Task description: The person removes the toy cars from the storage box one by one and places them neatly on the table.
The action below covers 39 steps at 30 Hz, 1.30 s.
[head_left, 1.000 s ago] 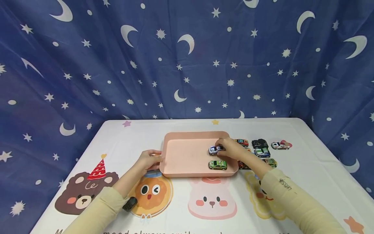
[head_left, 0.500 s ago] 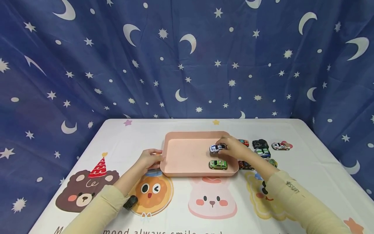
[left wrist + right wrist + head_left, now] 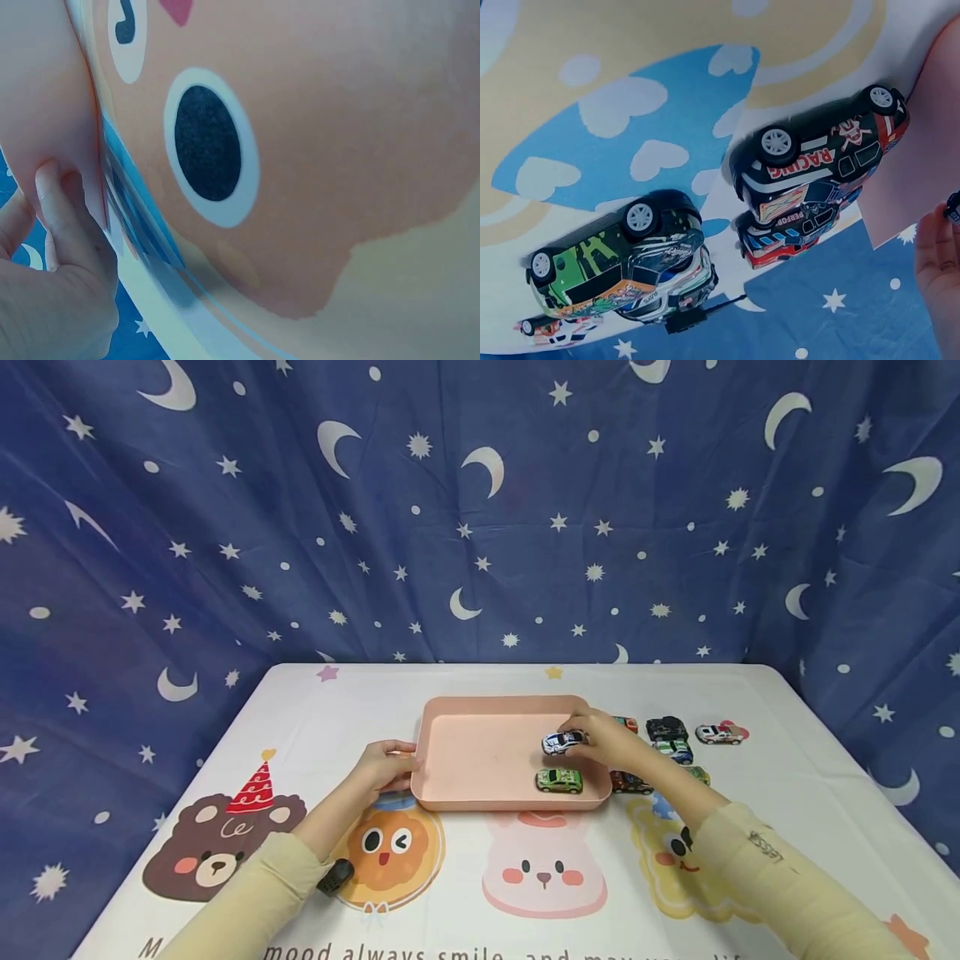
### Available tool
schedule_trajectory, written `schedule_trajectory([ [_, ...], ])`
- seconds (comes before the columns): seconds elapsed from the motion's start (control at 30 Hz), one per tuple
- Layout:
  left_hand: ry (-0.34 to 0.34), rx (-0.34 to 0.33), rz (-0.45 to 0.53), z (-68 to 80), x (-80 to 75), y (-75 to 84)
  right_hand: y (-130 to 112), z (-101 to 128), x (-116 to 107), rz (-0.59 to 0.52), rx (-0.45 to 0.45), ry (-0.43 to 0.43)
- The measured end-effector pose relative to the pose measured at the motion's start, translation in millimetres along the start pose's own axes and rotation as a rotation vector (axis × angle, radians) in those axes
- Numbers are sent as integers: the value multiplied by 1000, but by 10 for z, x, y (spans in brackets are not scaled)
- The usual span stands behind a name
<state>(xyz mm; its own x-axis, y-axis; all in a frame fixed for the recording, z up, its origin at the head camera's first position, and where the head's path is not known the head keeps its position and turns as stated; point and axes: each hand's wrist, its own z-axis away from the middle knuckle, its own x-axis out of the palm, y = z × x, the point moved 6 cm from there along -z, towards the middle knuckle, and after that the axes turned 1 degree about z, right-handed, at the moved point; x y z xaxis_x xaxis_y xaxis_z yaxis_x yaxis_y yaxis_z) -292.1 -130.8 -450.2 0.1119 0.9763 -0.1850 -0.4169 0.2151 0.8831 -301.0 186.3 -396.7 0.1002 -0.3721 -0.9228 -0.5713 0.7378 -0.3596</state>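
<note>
The right hand (image 3: 606, 742) reaches over the right wall of a pink tray (image 3: 480, 793) and pinches a white and blue toy car (image 3: 561, 742) between its fingertips, holding it at the right side of the tray, toward the far edge; whether the car's wheels touch the tray floor cannot be told. Just nearer in the tray sits a green toy car (image 3: 559, 781), close to the front right corner and apart from the held one. The left hand (image 3: 386, 767) rests against the tray's left wall, its fingers lying fairly straight along the pink rim (image 3: 45, 112) in the left wrist view, pressing on it without curling round it. The tray stands in the middle of a table covered with a white cartoon-animal cloth (image 3: 540, 877). To the right of the tray, on the cloth, a cluster of other toy cars waits: a black one with "RACING" on its side (image 3: 821, 154) lies just beside the tray wall, a green and black one (image 3: 615, 262) stands near it, and a white one (image 3: 718, 734) stands farthest right. A dark blue curtain with moons and stars (image 3: 480, 510) hangs behind the table.
</note>
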Motion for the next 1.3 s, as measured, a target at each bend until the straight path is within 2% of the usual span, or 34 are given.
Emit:
schedule_trajectory([
  [0.7, -5, 4, 0, 0, 6, 9, 15, 119, -140, 18, -30, 17],
  [0.93, 2, -11, -6, -4, -12, -4, 37, 160, -169, -3, -6, 15],
  [1.3, -1, 0, -16, 20, -6, 17, 125, 286, -240, -12, -5, 30],
])
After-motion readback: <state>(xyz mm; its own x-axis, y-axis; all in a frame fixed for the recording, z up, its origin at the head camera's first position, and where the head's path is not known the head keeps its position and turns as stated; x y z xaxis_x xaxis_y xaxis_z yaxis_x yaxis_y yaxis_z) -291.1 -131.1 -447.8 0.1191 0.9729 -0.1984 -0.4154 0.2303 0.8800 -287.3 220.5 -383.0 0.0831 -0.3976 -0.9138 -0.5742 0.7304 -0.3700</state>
